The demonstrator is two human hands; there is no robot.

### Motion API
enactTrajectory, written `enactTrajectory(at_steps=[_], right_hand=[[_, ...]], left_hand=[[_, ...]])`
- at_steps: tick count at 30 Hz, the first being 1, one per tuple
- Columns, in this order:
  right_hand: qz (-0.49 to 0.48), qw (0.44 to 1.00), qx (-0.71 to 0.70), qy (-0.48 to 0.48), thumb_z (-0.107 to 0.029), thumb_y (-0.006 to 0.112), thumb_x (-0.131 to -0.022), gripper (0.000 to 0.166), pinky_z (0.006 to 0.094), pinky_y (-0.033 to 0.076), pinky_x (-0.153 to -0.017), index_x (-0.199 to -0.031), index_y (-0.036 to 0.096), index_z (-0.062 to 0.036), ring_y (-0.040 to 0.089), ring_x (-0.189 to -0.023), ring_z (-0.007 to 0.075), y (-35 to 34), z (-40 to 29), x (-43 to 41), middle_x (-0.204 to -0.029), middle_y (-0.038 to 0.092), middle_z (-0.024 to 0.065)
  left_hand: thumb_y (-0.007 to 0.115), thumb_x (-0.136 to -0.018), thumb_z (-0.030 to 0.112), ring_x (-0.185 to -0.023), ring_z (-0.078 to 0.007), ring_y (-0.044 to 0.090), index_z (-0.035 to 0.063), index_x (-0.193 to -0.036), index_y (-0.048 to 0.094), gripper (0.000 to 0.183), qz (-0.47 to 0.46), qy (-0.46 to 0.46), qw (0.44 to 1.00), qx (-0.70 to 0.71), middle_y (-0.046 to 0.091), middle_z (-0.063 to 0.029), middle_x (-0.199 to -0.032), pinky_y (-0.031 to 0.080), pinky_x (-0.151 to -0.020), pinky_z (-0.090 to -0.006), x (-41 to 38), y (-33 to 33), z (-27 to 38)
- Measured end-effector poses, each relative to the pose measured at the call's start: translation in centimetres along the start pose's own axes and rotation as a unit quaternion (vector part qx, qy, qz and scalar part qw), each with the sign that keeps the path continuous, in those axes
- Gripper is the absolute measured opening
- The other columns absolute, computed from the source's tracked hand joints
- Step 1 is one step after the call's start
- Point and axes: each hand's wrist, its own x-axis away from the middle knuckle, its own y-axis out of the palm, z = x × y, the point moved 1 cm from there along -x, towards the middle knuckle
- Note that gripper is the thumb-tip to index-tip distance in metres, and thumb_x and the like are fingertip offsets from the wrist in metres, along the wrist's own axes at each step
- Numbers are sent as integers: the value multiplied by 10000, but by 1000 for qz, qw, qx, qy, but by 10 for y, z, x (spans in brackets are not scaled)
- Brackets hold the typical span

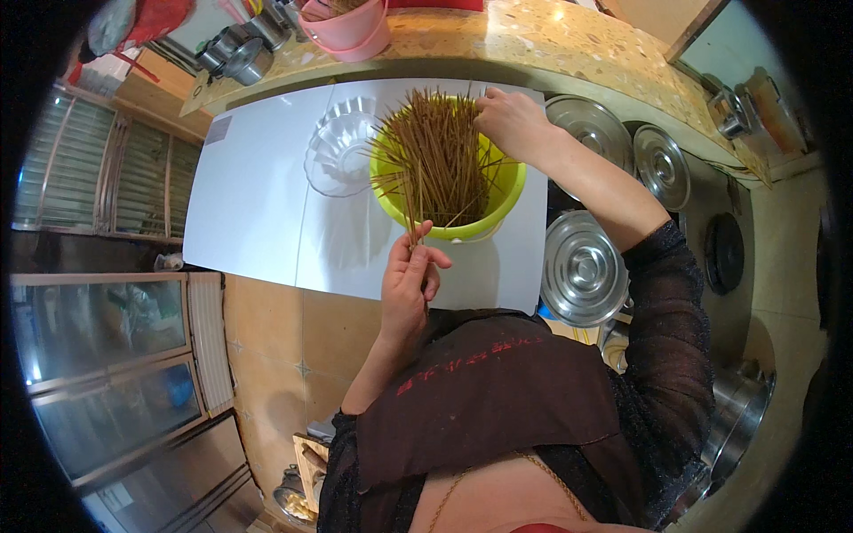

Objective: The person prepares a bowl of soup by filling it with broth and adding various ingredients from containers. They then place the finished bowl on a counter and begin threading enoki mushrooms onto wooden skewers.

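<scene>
A yellow-green plastic bucket (504, 200) stands on a white tabletop (250, 180), packed with thin brown sticks (443, 160) that rise above its rim. In my left hand (408, 273), below the bucket's near rim, a few of the same sticks (411, 206) are gripped, pointing up and away from me. My right hand (510, 120) is at the far right rim, its fingers bent against the edge of the bundle. Whether those fingers hold a stick is hidden. Left of the bucket is a clear fluted bowl (343, 150).
A speckled stone counter (533, 40) runs behind the table, bearing a pink bucket (350, 30) and metal pots (248, 61). Round metal lids (585, 266) lie close to the table's right edge. Glass-fronted cabinets (106, 326) stand at left, above a tiled floor (266, 333).
</scene>
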Motion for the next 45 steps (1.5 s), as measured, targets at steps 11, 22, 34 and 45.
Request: enactTrajectory(at_steps=[11,22,34,45], right_hand=[[-98,992,70,-38,-124,611,-658,56,294,423,-720,-695,639,-155,475,-950,177,4,-8,-5,-862,551,-10],[70,942,-327,-9,-78,581,-715,67,301,452,-640,-775,574,-48,544,-719,195,-34,21,15,-768,540,56],[18,806,-590,45,-92,548,-750,57,226,407,-522,-748,546,-35,540,-609,90,-105,10,67,-690,573,31],[-79,996,-19,23,-109,587,-682,73,321,463,-657,-721,641,-78,547,-848,199,-13,-6,2,-790,592,27]], left_hand=[[390,-916,168,-423,-24,309,37,-1147,419,267,-12,1,1000,13,527,-21,-732,240,-384,-146,-1,-2,-6],[382,-918,165,-397,-40,329,10,-1105,419,246,-5,-12,1000,17,535,-55,-741,260,-365,-157,1,-4,-5],[362,-919,181,-445,-72,420,17,-1106,418,254,-5,-66,998,2,559,-82,-781,338,-424,-152,4,18,-3],[373,-913,172,-398,-44,296,23,-1102,429,248,-29,-50,998,32,515,-38,-717,239,-364,-163,6,0,-9]])
